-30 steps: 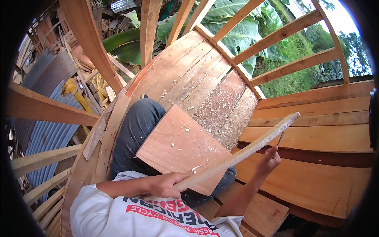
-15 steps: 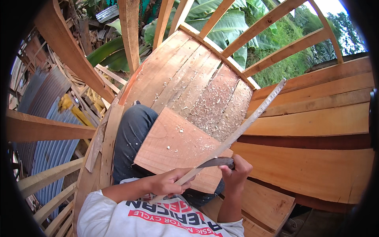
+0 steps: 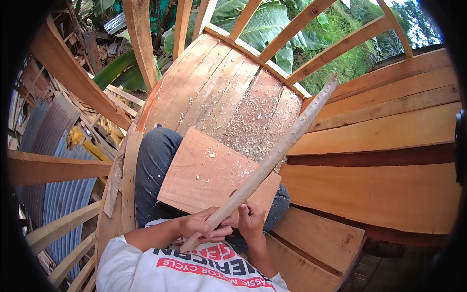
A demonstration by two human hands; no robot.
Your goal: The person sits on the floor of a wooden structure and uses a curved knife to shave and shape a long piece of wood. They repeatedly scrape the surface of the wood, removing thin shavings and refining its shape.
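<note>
A long, slightly bent wooden stick (image 3: 277, 155) slants from my lap up toward the far right. My left hand (image 3: 199, 226) is closed round its lower end, close to my shirt. Just right of that grip, my right hand (image 3: 251, 223) is closed with its thumb up, close against the stick. It grips a dark curved tool, now almost wholly hidden behind the stick and my fingers. A small dark bit shows at the stick's left edge. Under the stick, a flat wooden board (image 3: 194, 168) lies across my legs, with a few pale chips on it.
Wood shavings (image 3: 253, 117) cover the plank floor (image 3: 180, 82) ahead. Wide planks (image 3: 369, 194) form the right side. Upright timber ribs (image 3: 141, 44) stand at the left and far side. Corrugated metal sheets (image 3: 68, 185) and scrap wood lie outside to the left.
My right hand has moved left and down, from the tool's raised position to beside my left hand. The stick has turned and looks broader, its far end shifted left. The view has shifted slightly.
</note>
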